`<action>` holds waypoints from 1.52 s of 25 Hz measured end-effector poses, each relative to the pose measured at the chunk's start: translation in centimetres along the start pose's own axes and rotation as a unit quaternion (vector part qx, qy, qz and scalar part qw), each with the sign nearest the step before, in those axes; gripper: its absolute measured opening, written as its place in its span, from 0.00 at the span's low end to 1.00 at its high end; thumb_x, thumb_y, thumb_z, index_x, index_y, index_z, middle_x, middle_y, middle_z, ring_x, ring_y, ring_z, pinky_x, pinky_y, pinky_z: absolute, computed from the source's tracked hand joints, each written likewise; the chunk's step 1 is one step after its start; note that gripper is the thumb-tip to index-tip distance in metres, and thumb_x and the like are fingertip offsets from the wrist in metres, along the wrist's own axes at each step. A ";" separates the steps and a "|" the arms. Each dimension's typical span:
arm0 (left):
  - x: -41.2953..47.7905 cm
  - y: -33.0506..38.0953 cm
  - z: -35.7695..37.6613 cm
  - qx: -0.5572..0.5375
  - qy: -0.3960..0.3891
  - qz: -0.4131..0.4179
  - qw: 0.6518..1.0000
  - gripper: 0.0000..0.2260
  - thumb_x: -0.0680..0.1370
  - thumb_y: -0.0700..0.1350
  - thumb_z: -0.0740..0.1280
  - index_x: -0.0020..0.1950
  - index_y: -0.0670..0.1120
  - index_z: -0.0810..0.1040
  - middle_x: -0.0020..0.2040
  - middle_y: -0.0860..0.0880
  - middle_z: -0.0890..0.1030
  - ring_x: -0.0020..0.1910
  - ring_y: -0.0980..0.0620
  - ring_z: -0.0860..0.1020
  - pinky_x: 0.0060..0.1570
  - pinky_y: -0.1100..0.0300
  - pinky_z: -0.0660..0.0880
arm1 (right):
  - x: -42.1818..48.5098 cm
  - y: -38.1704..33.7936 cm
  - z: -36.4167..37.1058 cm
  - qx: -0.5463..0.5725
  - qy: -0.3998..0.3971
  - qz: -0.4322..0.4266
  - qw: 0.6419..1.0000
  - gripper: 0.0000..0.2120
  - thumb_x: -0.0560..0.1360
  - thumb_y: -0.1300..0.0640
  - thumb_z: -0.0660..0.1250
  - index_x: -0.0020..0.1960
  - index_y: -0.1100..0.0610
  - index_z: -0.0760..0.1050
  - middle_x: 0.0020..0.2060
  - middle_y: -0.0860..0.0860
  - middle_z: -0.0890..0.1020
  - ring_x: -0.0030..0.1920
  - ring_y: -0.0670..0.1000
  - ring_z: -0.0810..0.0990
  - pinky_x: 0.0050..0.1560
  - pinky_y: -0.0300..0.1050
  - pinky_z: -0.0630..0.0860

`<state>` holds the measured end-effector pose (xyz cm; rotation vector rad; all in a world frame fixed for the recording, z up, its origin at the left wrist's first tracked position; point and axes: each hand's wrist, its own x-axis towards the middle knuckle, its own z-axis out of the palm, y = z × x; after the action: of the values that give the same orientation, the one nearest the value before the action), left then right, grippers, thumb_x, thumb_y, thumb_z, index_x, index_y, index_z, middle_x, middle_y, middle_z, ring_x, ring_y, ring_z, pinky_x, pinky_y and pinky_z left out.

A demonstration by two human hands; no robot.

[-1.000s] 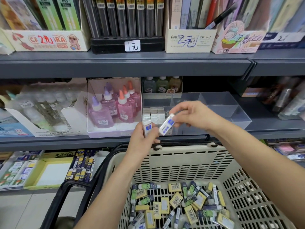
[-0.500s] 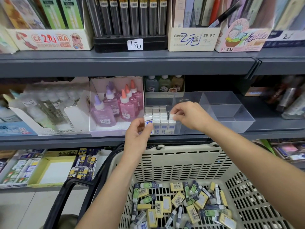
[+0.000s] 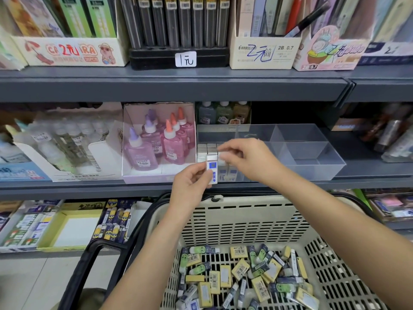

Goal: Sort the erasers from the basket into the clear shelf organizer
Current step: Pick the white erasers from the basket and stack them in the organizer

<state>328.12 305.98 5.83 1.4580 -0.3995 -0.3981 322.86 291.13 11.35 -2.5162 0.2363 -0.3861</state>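
A white eraser with a blue label (image 3: 211,168) stands upright, pinched in my left hand (image 3: 192,182) just in front of the clear shelf organizer (image 3: 312,153). My right hand (image 3: 248,157) reaches into the organizer's front left compartment, its fingertips pinching the top of one of the white erasers (image 3: 206,148) packed upright there. The organizer's right and rear compartments hold nothing. Below, the beige slotted basket (image 3: 245,220) holds several loose yellow, green and white erasers (image 3: 241,274).
A pink-lined box of glue bottles (image 3: 161,142) stands directly left of the organizer, and clear bottles (image 3: 67,144) sit further left. Small bottles (image 3: 223,113) stand behind the organizer. The upper shelf edge (image 3: 178,86) overhangs. The basket's black handle (image 3: 89,260) hangs at the left.
My right hand carried its eraser down into the organizer's front left compartment. My left hand lifted its eraser up and to the right, to the organizer's front.
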 end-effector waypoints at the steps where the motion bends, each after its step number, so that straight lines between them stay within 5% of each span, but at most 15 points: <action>1: 0.0 -0.1 0.0 0.006 -0.021 0.006 1.000 0.10 0.76 0.35 0.65 0.50 0.48 0.79 0.43 0.54 0.82 0.38 0.62 0.78 0.38 0.68 0.76 | -0.1 -0.3 0.1 0.014 -0.037 0.002 0.999 0.09 0.75 0.53 0.67 0.53 0.52 0.80 0.35 0.38 0.75 0.34 0.36 0.72 0.39 0.34 0.68; 3: -0.2 -0.4 0.1 0.029 -0.034 0.026 0.999 0.10 0.76 0.35 0.65 0.51 0.50 0.80 0.42 0.56 0.82 0.39 0.63 0.79 0.40 0.68 0.76 | -0.2 -0.4 -0.1 0.043 -0.073 0.018 0.996 0.05 0.73 0.55 0.69 0.49 0.52 0.80 0.34 0.40 0.76 0.35 0.39 0.74 0.41 0.38 0.71; 6: 0.0 -0.7 -0.3 0.123 0.063 0.087 0.987 0.11 0.76 0.39 0.66 0.49 0.56 0.78 0.47 0.54 0.80 0.40 0.66 0.76 0.44 0.73 0.73 | 0.5 0.7 -2.3 0.110 0.008 0.083 0.990 0.02 0.72 0.56 0.71 0.42 0.50 0.79 0.33 0.44 0.79 0.34 0.43 0.76 0.43 0.39 0.74; 10: 0.5 -1.0 -1.0 0.211 0.120 0.114 0.963 0.10 0.76 0.41 0.66 0.55 0.52 0.76 0.50 0.56 0.73 0.46 0.62 0.73 0.49 0.67 0.70 | 1.5 2.6 -3.8 -0.032 0.085 0.110 0.990 0.01 0.72 0.52 0.68 0.42 0.46 0.77 0.35 0.43 0.79 0.39 0.46 0.77 0.43 0.39 0.73; 16: 0.7 -1.4 -0.8 0.268 0.092 0.087 0.955 0.13 0.76 0.43 0.65 0.60 0.50 0.74 0.54 0.55 0.72 0.53 0.58 0.71 0.54 0.63 0.68 | 1.8 3.5 -0.3 -0.116 -0.039 0.084 0.989 0.08 0.76 0.53 0.65 0.52 0.50 0.81 0.48 0.48 0.83 0.47 0.49 0.79 0.51 0.47 0.77; 23: 0.7 -1.7 -0.7 0.271 0.101 0.094 0.953 0.11 0.76 0.43 0.65 0.58 0.50 0.74 0.52 0.55 0.73 0.50 0.57 0.73 0.50 0.63 0.69 | 1.8 3.8 0.3 -0.175 -0.060 0.040 0.982 0.12 0.78 0.58 0.58 0.50 0.58 0.80 0.50 0.54 0.83 0.49 0.56 0.80 0.50 0.53 0.78; 27: -0.6 -1.1 -0.6 0.166 0.127 0.103 0.972 0.09 0.77 0.42 0.64 0.50 0.56 0.74 0.48 0.50 0.76 0.41 0.58 0.75 0.41 0.67 0.71 | -0.3 3.3 -0.6 -0.092 0.034 0.050 0.994 0.11 0.77 0.55 0.62 0.57 0.53 0.79 0.52 0.48 0.83 0.49 0.47 0.78 0.54 0.41 0.74; 30: -3.0 -0.6 0.2 0.148 0.098 0.133 0.975 0.12 0.76 0.41 0.64 0.46 0.60 0.73 0.44 0.55 0.77 0.38 0.65 0.74 0.37 0.74 0.70 | -4.4 3.2 -1.6 -0.035 0.073 0.039 0.996 0.10 0.76 0.54 0.64 0.55 0.50 0.80 0.42 0.39 0.81 0.37 0.36 0.75 0.42 0.22 0.68; 32: -4.9 -1.2 1.1 0.171 0.022 0.119 0.978 0.11 0.76 0.42 0.64 0.46 0.60 0.73 0.43 0.58 0.77 0.41 0.67 0.75 0.40 0.75 0.70 | -8.2 3.7 -1.4 0.019 0.033 0.050 0.998 0.09 0.76 0.54 0.65 0.55 0.47 0.79 0.38 0.34 0.78 0.39 0.33 0.75 0.39 0.21 0.69; 35: -7.9 -4.2 2.7 0.248 -0.113 0.029 0.962 0.07 0.77 0.44 0.63 0.48 0.58 0.73 0.45 0.59 0.76 0.44 0.70 0.73 0.43 0.77 0.69 | -14.1 6.2 1.0 -0.006 -0.126 0.096 0.987 0.10 0.76 0.52 0.64 0.56 0.47 0.77 0.44 0.37 0.79 0.40 0.32 0.76 0.40 0.23 0.70; 38: -10.4 -8.3 3.8 0.306 -0.207 -0.101 0.924 0.06 0.78 0.46 0.62 0.55 0.50 0.75 0.48 0.57 0.76 0.44 0.64 0.74 0.43 0.73 0.71 | -18.3 9.7 4.1 -0.134 -0.362 0.167 0.907 0.10 0.76 0.49 0.64 0.50 0.54 0.78 0.44 0.50 0.81 0.43 0.48 0.79 0.44 0.40 0.75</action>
<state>317.05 307.18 -2.34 2.0376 -0.7641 -0.8058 306.11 289.90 -1.48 -2.6151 0.4292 0.7573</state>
